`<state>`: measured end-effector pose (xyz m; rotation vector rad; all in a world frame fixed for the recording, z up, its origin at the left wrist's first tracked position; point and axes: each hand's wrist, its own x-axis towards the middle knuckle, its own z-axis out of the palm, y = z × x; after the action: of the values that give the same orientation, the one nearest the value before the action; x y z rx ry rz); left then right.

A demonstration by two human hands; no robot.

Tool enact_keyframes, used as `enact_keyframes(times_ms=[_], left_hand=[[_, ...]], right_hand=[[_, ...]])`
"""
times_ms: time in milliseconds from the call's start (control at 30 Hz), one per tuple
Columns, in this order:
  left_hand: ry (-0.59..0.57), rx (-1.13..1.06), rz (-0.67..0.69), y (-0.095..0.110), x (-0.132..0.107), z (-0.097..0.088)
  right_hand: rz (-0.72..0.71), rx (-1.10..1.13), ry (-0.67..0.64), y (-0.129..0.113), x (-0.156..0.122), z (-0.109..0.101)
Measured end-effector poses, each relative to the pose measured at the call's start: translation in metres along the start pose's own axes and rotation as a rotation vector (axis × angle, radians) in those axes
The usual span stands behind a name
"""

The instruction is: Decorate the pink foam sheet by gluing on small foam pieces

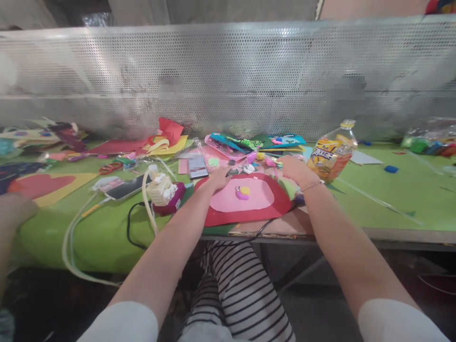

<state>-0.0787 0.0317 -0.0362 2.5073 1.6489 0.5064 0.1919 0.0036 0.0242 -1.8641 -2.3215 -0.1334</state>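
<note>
A red paper sheet (283,205) lies in front of me with a rounded pink paper (228,199) on top of it. Near the middle of the pink paper sits a small clay snail (242,193), purple with a yellow shell. My left hand (221,178) is at the far left edge of the red sheet, close to a white lump (248,168); its fingers are small and blurred. Beyond the sheet's far right edge is my right hand (295,169), beside pink and yellow clay pieces (272,162). Its fingertips are too unclear to show whether anything is held.
A drink bottle (333,152) stands just right of my right hand. To the left are a power socket block (166,192) with cables, a phone (130,186) and red scissors (110,167). A perforated metal panel (228,71) borders the table's back. Another person's hand (17,211) is at far left.
</note>
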Motion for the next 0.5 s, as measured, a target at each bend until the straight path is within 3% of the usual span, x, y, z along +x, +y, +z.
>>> enact_keyframes(times_ms=[100, 200, 300, 500], left_hand=[[0.008, 0.0, 0.015, -0.001, 0.001, 0.001], [0.013, -0.002, 0.008, -0.001, 0.002, 0.002], [0.012, 0.004, 0.001, -0.001, 0.002, 0.002], [0.002, 0.007, 0.02, -0.001, 0.002, 0.002]], right_hand=[[0.171, -0.099, 0.018, 0.02, 0.004, -0.005], [0.257, -0.138, -0.073, 0.031, 0.005, -0.003], [0.26, -0.151, -0.137, 0.034, 0.003, 0.0], [0.194, -0.141, -0.097, 0.014, 0.002, 0.012]])
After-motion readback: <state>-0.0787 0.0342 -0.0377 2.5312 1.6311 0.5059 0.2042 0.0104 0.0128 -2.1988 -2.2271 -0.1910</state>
